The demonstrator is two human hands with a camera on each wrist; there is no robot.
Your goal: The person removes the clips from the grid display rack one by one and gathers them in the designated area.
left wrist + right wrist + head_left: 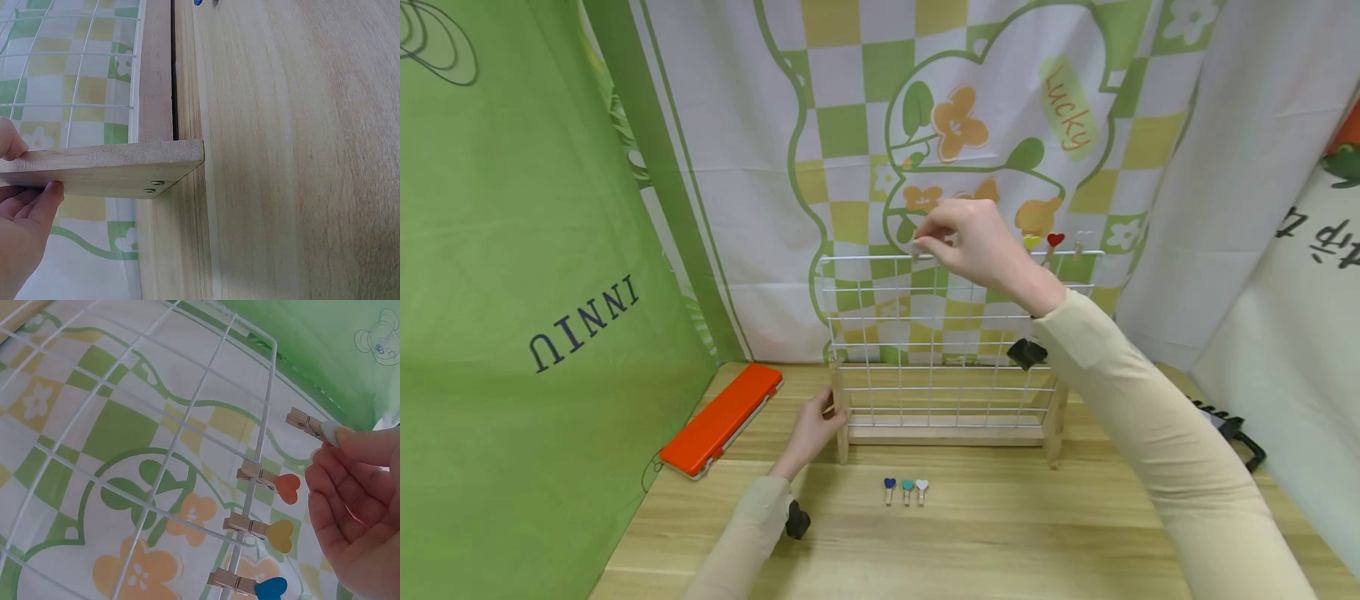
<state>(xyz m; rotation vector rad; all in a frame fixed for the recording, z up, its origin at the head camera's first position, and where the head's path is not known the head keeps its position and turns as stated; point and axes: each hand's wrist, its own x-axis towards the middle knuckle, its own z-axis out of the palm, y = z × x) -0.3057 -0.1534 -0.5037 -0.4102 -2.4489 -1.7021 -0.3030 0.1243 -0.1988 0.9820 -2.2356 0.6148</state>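
Observation:
My right hand is above the top rail of a white wire grid rack, left of its middle. Thumb and fingertip pinch a small wooden clothespin by its pale end; its jaws point at the rail and appear just off it. Along the rail sit more clothespins with hearts: orange, yellow, blue, and a red one farther right. My left hand holds the rack's left wooden leg, thumb on one face and fingers on the other.
In front of the rack, three clothespins lie on the wooden table: dark blue, teal and white. An orange case lies at the left. Something black is at the right edge. Printed cloth hangs behind.

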